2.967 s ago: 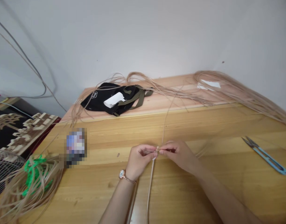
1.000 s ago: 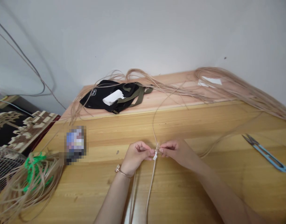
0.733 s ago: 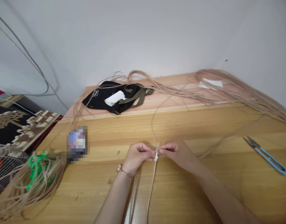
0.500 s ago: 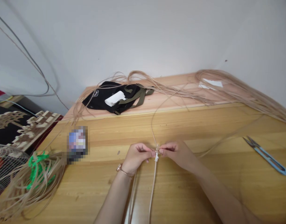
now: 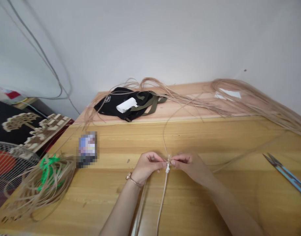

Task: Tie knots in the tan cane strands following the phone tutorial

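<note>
My left hand [image 5: 150,167] and my right hand [image 5: 189,165] meet over the middle of the wooden table [image 5: 103,203]. Each pinches, between thumb and fingertips, a small knot of thin tan cane strands [image 5: 169,158]. Just below the fingertips a white wrap [image 5: 167,168] sits around the cane. From it a thicker cane length [image 5: 162,203] runs down toward me, while a thin strand [image 5: 164,131] curves up and away. The fingertips partly cover the knot, so its exact weave cannot be made out. A bracelet or watch is on my left wrist.
Blue-handled thread snips [image 5: 288,175] lie at the right. A cane coil with green ties [image 5: 46,193] sits at the left edge, near a fan guard [image 5: 12,170]. Along the back are a black bag [image 5: 111,105], a white roll [image 5: 127,105] and long cane bundles [image 5: 260,101].
The view has shifted, so most things appear slightly farther right and the back of the table lower. Both hands keep their pinch on the cane knot, with little visible movement.
</note>
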